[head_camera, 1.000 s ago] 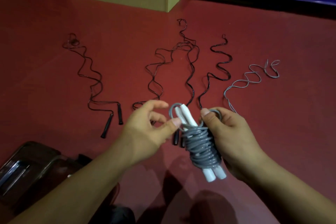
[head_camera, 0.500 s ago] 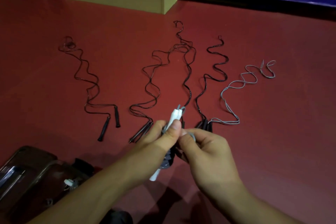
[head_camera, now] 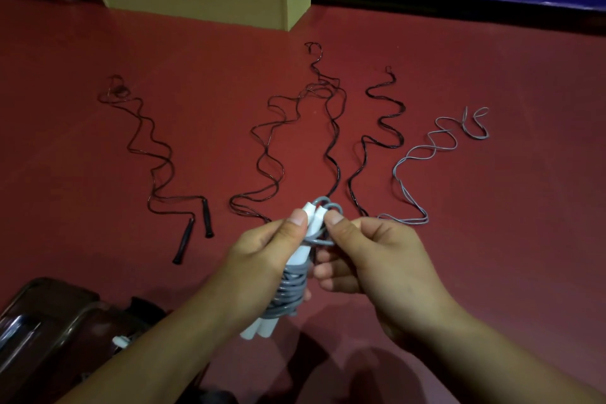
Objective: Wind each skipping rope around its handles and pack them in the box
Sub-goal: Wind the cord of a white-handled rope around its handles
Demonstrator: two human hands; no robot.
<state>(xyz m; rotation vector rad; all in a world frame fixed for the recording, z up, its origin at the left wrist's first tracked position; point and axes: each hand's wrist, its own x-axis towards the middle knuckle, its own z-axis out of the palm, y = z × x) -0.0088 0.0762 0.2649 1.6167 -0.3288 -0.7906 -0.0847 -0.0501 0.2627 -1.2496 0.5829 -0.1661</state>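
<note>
the left hand [head_camera: 262,256] grips the gray bundle [head_camera: 290,292], fingers wrapped round the coils, thumb pressed on a white handle [head_camera: 300,252]. the bundle's long axis runs up and away from the person, handle tips at top. the right hand [head_camera: 370,259] pinches the last loop [head_camera: 319,241] just beside those tips, so tucking it looks like the step in hand. down-left of the hands sits a dark container [head_camera: 49,321], likely the box; the left hand is nearer. beyond the hands, black ropes [head_camera: 331,147] and a gray rope [head_camera: 423,154] lie unwound on the floor [head_camera: 492,239].
</note>
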